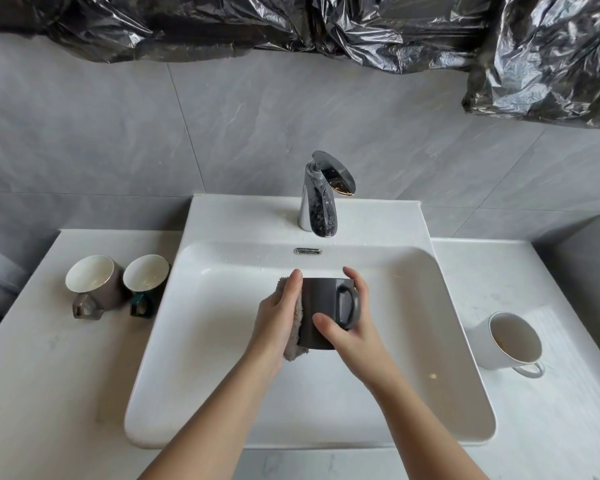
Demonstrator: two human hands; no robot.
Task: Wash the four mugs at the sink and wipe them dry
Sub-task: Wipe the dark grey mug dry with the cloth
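Right hand (350,337) grips mug (321,299), left hand (276,323) presses cloth (293,349).

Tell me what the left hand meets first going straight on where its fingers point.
Likely the back wall of the sink, near the overflow slot; the left hand points that way. Height unclear: possibly the faucet.

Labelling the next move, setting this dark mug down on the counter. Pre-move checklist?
1. Right hand grip on the dark grey ceramic mug, thumb and fingers round its body by the handle: ok.
2. Left hand presses the beige cloth on the mug's side: ok.
3. Chrome tap off, no stream visible: ok.
4. Mug dry all round: cannot tell, far side and inside hidden.
5. White ceramic mug on the right counter clean: not ok, brownish residue inside.
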